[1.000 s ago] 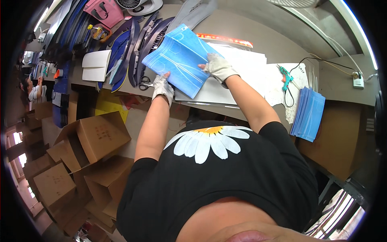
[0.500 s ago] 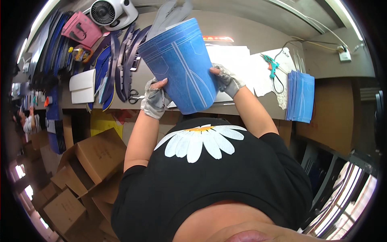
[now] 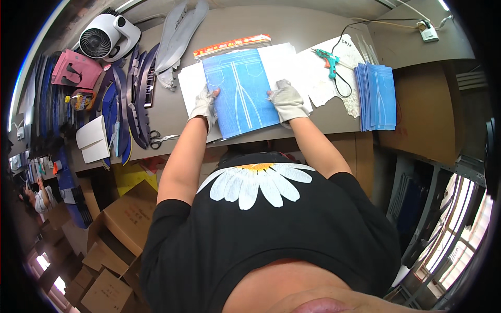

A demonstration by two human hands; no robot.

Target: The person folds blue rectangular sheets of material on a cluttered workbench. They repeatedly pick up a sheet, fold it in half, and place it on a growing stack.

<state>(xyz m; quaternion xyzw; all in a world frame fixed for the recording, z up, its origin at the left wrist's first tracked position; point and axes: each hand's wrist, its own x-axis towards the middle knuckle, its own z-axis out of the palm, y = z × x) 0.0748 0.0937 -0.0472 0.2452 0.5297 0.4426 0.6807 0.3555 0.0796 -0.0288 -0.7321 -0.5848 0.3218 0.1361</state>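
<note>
A blue panel (image 3: pixel 240 94) printed like the back of jeans, with pockets and pale seams, is between my two hands over white sheets (image 3: pixel 190 88) at the table's middle. My left hand (image 3: pixel 204 107), in a whitish glove with a bare thumb tip, grips its left edge. On the opposite edge my gloved right hand (image 3: pixel 287 100) holds it too, fingers mostly hidden beneath. Whether the panel rests on the sheets or sits slightly above, I cannot tell. Beyond its far edge lies a red patterned strip (image 3: pixel 232 46).
A stack of blue printed panels (image 3: pixel 377 96) hangs over the right front edge. Nearer lies a green glue gun (image 3: pixel 330 63) with a black cord. Scissors (image 3: pixel 159 139), dark curved pieces (image 3: pixel 121 99), grey shaped pieces (image 3: pixel 180 34) and a white fan (image 3: pixel 107 37) are on the left. Cardboard boxes (image 3: pixel 128 216) stand below.
The blue panel has come down from a raised, tilted position to lie nearly flat over the white sheets, both hands lowering with it. The view has shifted, uncovering the grey pieces and patterned strip.
</note>
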